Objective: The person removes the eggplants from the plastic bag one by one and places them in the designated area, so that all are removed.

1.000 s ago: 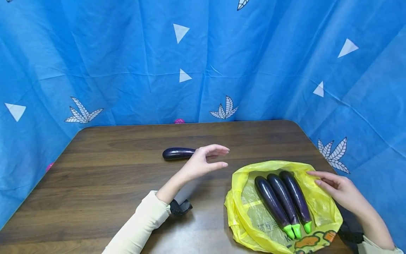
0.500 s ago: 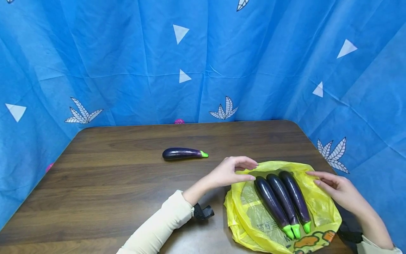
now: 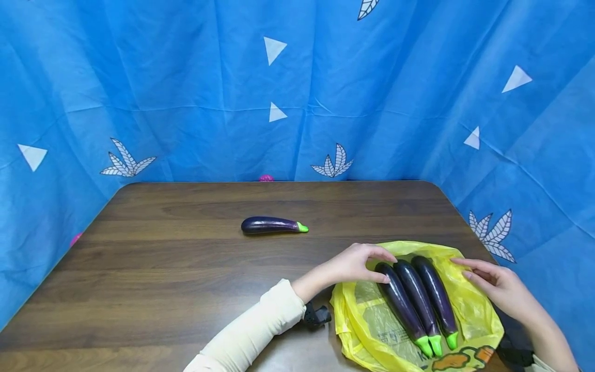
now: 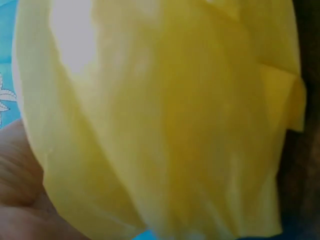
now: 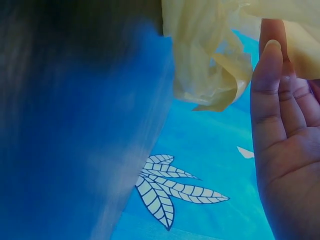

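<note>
In the head view, a yellow plastic bag (image 3: 346, 320) lies wide-mouthed on the right of the table, with three dark purple eggplants (image 3: 401, 299) side by side inside, green stems toward the near edge. My left hand (image 3: 355, 266) reaches over the bag's left rim. Its thumb and fingers stand either side of the leftmost eggplant's rounded end, not visibly closed on it. My right hand (image 3: 504, 287) holds the bag's right rim between thumb and fingers; the right wrist view shows the thumb (image 5: 267, 70) by the yellow film. The bag's side (image 4: 165, 125) fills most of the left wrist view.
Another eggplant (image 3: 271, 225) lies crosswise farther back on the brown wooden table (image 3: 162, 258), its green stem to the right. A blue patterned curtain (image 3: 232, 93) hangs behind the table and along its sides.
My left hand has moved right and nearer, from beside the lone eggplant to over the bag at the leftmost eggplant inside. My right hand stays at the rim. The head view shifted slightly.
</note>
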A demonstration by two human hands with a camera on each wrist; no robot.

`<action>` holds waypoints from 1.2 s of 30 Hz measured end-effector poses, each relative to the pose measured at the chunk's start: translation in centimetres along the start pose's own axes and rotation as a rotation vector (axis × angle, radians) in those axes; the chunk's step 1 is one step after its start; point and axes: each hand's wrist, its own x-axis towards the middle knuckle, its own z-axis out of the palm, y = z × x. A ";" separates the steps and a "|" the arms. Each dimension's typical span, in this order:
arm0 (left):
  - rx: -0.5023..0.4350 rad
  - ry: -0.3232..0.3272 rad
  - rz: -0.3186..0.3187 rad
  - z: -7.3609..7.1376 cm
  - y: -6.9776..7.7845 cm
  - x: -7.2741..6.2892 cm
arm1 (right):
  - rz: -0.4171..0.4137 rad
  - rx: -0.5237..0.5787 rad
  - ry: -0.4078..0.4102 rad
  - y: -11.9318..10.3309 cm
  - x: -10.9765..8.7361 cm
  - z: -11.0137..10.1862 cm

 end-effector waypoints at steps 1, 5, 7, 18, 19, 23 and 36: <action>0.027 -0.016 -0.006 0.1 -0.1 0.1 | 0.003 -0.002 0.001 0.0 0.0 0.0; 0.092 -0.064 -0.005 0.4 -0.4 0.2 | 0.009 -0.011 0.012 0.1 -0.1 0.0; 0.120 -0.079 0.002 0.5 -0.6 0.1 | 0.011 -0.014 0.016 0.2 -0.2 0.1; 0.117 -0.093 0.010 1.0 -1.4 -0.1 | -0.005 0.007 0.015 0.1 -0.1 0.3; 0.110 -0.092 0.010 1.1 -1.4 -0.1 | -0.007 0.010 0.015 0.1 -0.1 0.3; 0.093 -0.098 0.005 1.2 -1.6 -0.1 | -0.010 0.015 0.016 0.1 -0.1 0.3; 0.009 -0.122 -0.022 1.4 -1.8 -0.1 | 0.002 0.014 0.010 0.2 0.0 0.1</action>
